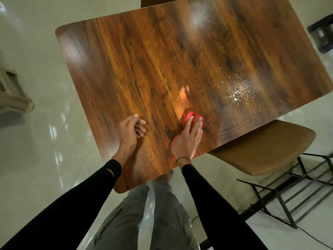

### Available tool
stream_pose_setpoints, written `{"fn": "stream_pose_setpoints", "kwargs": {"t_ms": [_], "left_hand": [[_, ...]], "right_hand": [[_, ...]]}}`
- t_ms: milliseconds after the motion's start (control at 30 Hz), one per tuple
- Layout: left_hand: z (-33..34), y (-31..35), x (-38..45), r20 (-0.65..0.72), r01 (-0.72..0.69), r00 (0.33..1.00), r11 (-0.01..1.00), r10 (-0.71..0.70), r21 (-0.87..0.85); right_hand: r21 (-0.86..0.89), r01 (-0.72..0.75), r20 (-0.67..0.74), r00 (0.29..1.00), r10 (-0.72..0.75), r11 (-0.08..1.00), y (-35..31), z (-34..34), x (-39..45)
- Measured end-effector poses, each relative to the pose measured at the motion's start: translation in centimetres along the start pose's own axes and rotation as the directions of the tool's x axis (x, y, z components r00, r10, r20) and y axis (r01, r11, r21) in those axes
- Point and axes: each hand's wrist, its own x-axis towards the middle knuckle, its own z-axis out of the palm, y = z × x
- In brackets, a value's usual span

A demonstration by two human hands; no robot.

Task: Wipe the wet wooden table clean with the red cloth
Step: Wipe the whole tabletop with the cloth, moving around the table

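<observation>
A brown padded chair [266, 147] stands at the lower right of the frame, its seat tucked partly under the edge of the wooden bench [162, 60], with black metal legs beside it on the pale glossy floor [36, 159]. A dark round object [322, 37] sits on the floor at the upper right, too blurred to identify, and part of a pale plastic piece of furniture [12, 98] shows at the left edge. Nothing lies on the bench between the hands and the wet patch.

The bench top is dark, streaky wood grain with bright glare spots. Water droplets [237, 94] are scattered right of centre, with faint curved smears below them near the right edge.

The red cloth [192, 117] is bunched on the bench just below centre, mostly covered by the right hand [189, 139], whose fingers lie straight and close together, pressing flat on it. The left hand [129, 130] rests on the bench well left of the cloth, fingers loosely curled, holding nothing.
</observation>
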Motion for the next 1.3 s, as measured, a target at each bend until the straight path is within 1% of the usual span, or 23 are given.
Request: {"fn": "stream_pose_setpoints", "kwargs": {"t_ms": [33,67,100,167,233,300,333,367,400,433,467,600,733,867,933,1000,1100,1167,1233,1300], "left_hand": [[0.4,0.1,0.0,-0.001,0.013,1.000,1.000,-0.013,-0.003],[0.9,0.1,-0.1,-0.003,0.024,1.000,1.000,-0.024,-0.006],[1.4,0.1,-0.1,-0.004,0.031,0.999,0.999,-0.032,-0.007],[2.8,0.1,-0.3,-0.001,0.033,0.999,0.999,-0.033,-0.005],[4.1,0.0,-0.6,0.006,0.028,1.000,1.000,-0.028,0.002],[5.4,-0.3,-0.7,0.004,0.028,1.000,1.000,-0.028,0.010],[6.0,-0.5,-0.8,0.000,0.030,1.000,0.999,-0.030,0.017],[6.7,-0.6,-0.9,-0.005,0.031,1.000,0.999,-0.031,0.025],[7.4,-0.7,-0.9,-0.013,0.033,0.999,0.999,-0.033,0.032],[8.1,-0.8,-1.0,-0.021,0.036,0.999,0.999,-0.035,0.040],[8.7,-0.9,-1.1,-0.028,0.038,0.999,0.998,-0.036,0.055],[11.2,-1.8,-1.6,-0.041,0.042,0.998,0.990,-0.037,0.134],[13.7,-2.0,-1.8,-0.077,0.026,0.997,0.991,-0.016,0.130],[16.7,-1.7,-1.6,-0.121,0.014,0.993,0.993,0.000,0.113],[18.0,-1.7,-1.4,-0.136,0.022,0.991,0.994,-0.007,0.104],[19.0,-1.8,-1.5,-0.154,0.033,0.988,0.993,-0.015,0.117],[20.2,-2.9,-2.3,-0.160,0.081,0.986,0.978,-0.050,0.193],[20.9,-3.8,-3.4,-0.184,0.146,0.977,0.967,-0.108,0.209],[21.5,-4.8,-4.6,-0.242,0.201,0.957,0.968,-0.161,0.148],[21.9,-5.5,-5.5,-0.306,0.239,0.926,0.971,-0.222,0.021]], "right_hand": [[-0.043,0.123,0.041,0.992,-0.121,0.991,0.2,0.4,-0.8],[-0.074,0.252,0.095,0.965,-0.245,0.965,0.6,0.6,-1.5],[-0.075,0.370,0.147,0.923,-0.357,0.926,1.2,0.6,-1.8],[-0.015,0.555,0.217,0.814,-0.539,0.832,3.2,-0.1,-1.2],[0.015,0.718,0.292,0.662,-0.690,0.696,5.4,-1.0,0.5],[0.021,0.840,0.383,0.494,-0.780,0.543,7.4,-2.0,2.9],[0.034,0.875,0.406,0.430,-0.806,0.484,8.1,-2.5,4.2],[0.042,0.898,0.412,0.383,-0.827,0.438,8.7,-2.9,5.5],[0.041,0.914,0.411,0.353,-0.840,0.404,9.1,-3.3,6.7],[0.036,0.920,0.404,0.344,-0.848,0.390,9.5,-3.8,7.9],[0.035,0.917,0.391,0.354,-0.849,0.398,9.9,-4.2,9.0],[0.000,0.870,0.358,0.459,-0.813,0.492,12.4,-6.2,14.4],[-0.008,0.771,0.326,0.604,-0.727,0.637,15.4,-8.7,19.5],[-0.049,0.601,0.254,0.780,-0.572,0.798,17.5,-10.3,22.3],[-0.075,0.468,0.191,0.874,-0.447,0.881,17.7,-10.4,23.2],[-0.086,0.341,0.132,0.935,-0.329,0.936,17.2,-10.3,23.3],[-0.063,0.184,0.083,0.980,-0.179,0.981,16.0,-9.6,22.8],[-0.063,0.106,0.056,0.993,-0.102,0.992,15.4,-9.2,22.4],[-0.056,0.063,0.038,0.997,-0.060,0.996,14.8,-8.8,22.0],[-0.056,0.046,0.023,0.999,-0.045,0.997,14.2,-8.3,21.4]]}}
